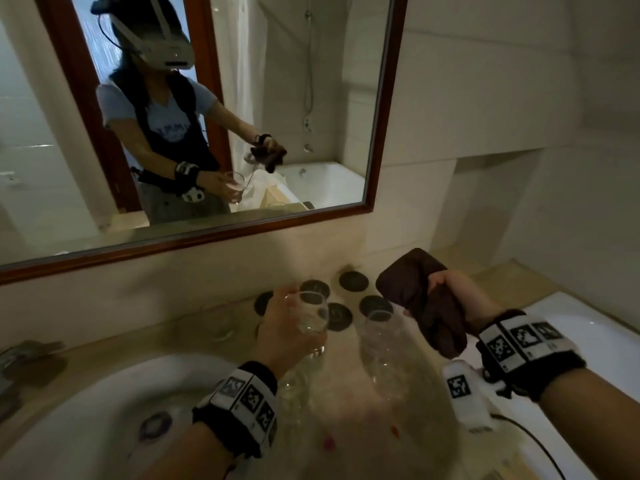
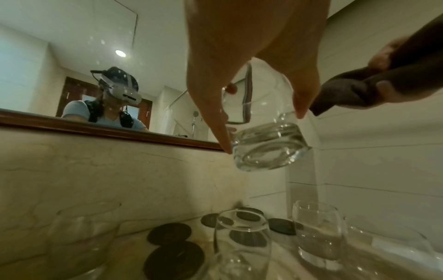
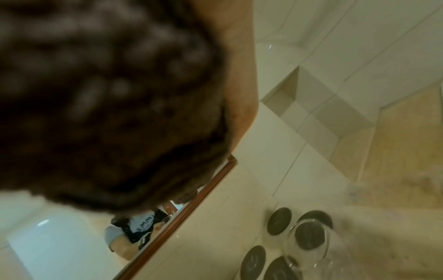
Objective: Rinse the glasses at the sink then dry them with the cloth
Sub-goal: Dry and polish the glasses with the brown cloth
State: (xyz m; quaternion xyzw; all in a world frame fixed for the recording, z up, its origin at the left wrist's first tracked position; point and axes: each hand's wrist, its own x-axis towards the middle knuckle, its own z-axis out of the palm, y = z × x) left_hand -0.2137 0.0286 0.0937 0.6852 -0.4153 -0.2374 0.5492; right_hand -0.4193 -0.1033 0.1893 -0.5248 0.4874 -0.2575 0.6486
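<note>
— So, left hand (image 1: 282, 327)?
— Wrapped around a clear glass (image 1: 313, 315), fingers (image 2: 217, 121) and thumb curled on its sides; held in the air above the counter (image 1: 221, 344), a bit tilted, thick base turned away from the palm.

— And right hand (image 1: 460, 296)?
— Closed tight on a dark brown cloth (image 1: 420, 296), bunched in the fist, raised just beside the held glass (not touching it, as far as visible).

— Other glasses?
— Standing upright on the counter: a tall one (image 2: 242, 244) under the left hand, a short one (image 2: 316, 229) to its right, more at the edges, blurred.

— Behind them?
— Round dark coasters (image 1: 353, 280) near the wall. White sink (image 1: 114, 403) at lower left, mirror (image 1: 194, 109) above.
</note>
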